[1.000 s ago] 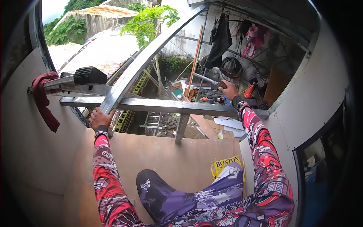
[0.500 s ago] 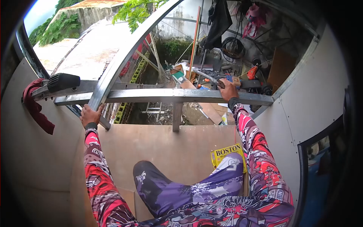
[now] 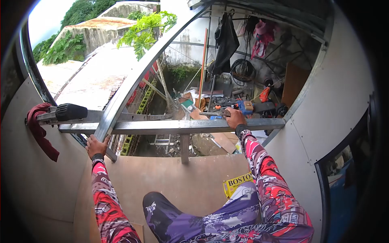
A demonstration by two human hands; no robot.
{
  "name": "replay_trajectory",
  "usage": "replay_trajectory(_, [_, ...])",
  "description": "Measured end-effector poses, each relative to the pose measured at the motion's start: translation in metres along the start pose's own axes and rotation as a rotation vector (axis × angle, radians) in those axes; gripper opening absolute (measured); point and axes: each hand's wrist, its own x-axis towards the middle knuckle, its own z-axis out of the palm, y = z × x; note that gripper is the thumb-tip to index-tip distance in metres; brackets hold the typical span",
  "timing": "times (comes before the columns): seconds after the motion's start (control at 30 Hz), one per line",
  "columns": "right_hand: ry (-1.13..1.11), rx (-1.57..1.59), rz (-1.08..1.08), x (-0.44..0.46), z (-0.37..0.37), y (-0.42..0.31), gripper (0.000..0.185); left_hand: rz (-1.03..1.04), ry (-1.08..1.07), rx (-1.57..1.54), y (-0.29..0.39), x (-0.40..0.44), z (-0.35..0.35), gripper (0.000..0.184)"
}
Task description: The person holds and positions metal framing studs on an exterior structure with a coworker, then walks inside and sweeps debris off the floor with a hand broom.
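My left hand (image 3: 96,146) is closed around the lower part of a slanted metal stud (image 3: 135,81), just below where it crosses the horizontal metal beam (image 3: 162,128). The stud curves up to the right in this wide view. At the beam's right half, my right hand (image 3: 236,118) is wrapped round the dark end of a long, thin greyish tool (image 3: 208,114). That tool points left, nearly level, just above the beam. Its far end is hard to make out against the clutter behind. A short upright post (image 3: 184,148) stands under the beam's middle.
A ladder (image 3: 87,115) with a dark end cap leans at the left, a maroon cloth (image 3: 40,133) draped on it. A yellow BOSTON box (image 3: 236,185) lies by my right knee on the plywood floor (image 3: 174,174). Past the floor's edge is a drop to cluttered ground.
The view has tilted upward, so the beam and both hands sit lower in it. The tool in my right hand has swung from slanted to nearly level. My left hand keeps its hold.
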Motion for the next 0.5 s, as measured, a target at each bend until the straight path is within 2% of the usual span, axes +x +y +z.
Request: replay_trajectory(0.5, [0.042,0.037,-0.007,-0.0038,-0.0049,-0.0069,0.043,-0.016,-0.011,-0.024,0.0012,-0.0002,-0.004,0.085])
